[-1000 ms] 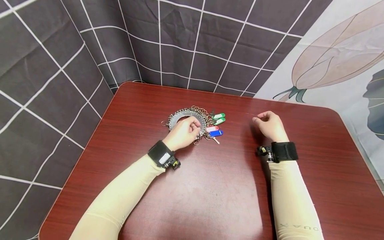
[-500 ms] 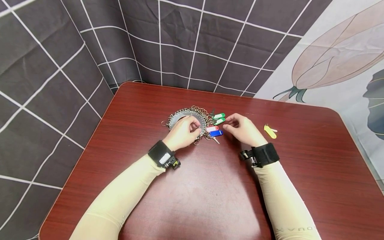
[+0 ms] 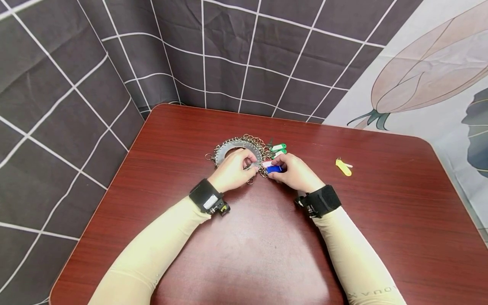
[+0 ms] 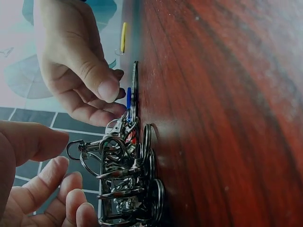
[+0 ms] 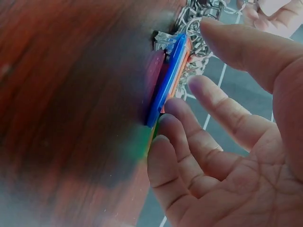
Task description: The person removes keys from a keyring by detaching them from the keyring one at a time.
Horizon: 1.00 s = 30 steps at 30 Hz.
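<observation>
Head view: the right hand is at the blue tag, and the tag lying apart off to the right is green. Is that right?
No: a yellow tag, not a green one, lies apart off to the right; the head view shows it. The right hand is at the blue tag.

Reddish table [image 3: 259,254] (glossy), dark gridded cloth [image 3: 225,76], floral panel [image 3: 431,72]
</observation>
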Each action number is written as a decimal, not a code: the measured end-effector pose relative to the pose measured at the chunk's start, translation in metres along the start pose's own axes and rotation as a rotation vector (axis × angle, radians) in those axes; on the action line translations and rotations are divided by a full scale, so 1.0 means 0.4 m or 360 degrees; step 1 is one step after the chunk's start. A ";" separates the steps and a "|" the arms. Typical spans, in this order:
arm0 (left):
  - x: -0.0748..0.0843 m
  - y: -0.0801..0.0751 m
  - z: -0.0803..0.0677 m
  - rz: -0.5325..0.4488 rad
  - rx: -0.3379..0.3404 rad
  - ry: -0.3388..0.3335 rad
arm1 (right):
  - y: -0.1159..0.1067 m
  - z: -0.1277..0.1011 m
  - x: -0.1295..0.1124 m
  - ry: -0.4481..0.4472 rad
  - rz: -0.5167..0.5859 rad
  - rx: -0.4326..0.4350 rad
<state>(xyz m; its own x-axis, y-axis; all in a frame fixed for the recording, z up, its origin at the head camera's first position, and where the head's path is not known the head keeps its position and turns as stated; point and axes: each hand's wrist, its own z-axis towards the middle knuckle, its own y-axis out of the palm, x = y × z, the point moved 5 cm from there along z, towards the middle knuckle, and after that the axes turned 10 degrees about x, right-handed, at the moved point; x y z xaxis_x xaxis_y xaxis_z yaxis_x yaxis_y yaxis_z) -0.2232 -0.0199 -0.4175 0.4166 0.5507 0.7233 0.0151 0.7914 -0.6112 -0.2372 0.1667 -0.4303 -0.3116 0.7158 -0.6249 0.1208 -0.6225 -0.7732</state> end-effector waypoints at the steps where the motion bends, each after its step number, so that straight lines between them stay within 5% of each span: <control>1: 0.000 0.000 0.000 0.0000 -0.0002 -0.0001 | 0.001 0.000 0.000 -0.0010 0.0001 -0.0003; 12: -0.006 0.005 0.001 0.0015 -0.0016 -0.0009 | 0.014 -0.002 -0.010 -0.0169 -0.0024 -0.0008; 22: -0.006 0.009 0.003 -0.0004 -0.0013 -0.0012 | 0.022 -0.007 0.005 0.0052 -0.0068 -0.0127; 30: -0.004 0.011 0.001 0.0024 -0.0017 -0.0031 | 0.024 -0.012 0.004 0.0080 -0.0064 -0.0178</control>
<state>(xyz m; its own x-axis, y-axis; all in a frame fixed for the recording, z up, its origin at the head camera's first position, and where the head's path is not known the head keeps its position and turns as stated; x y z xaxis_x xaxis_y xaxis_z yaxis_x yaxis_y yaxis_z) -0.2239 -0.0173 -0.4211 0.3990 0.5677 0.7201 0.0186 0.7801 -0.6254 -0.2321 0.1635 -0.4392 -0.2712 0.7559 -0.5958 0.2143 -0.5561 -0.8030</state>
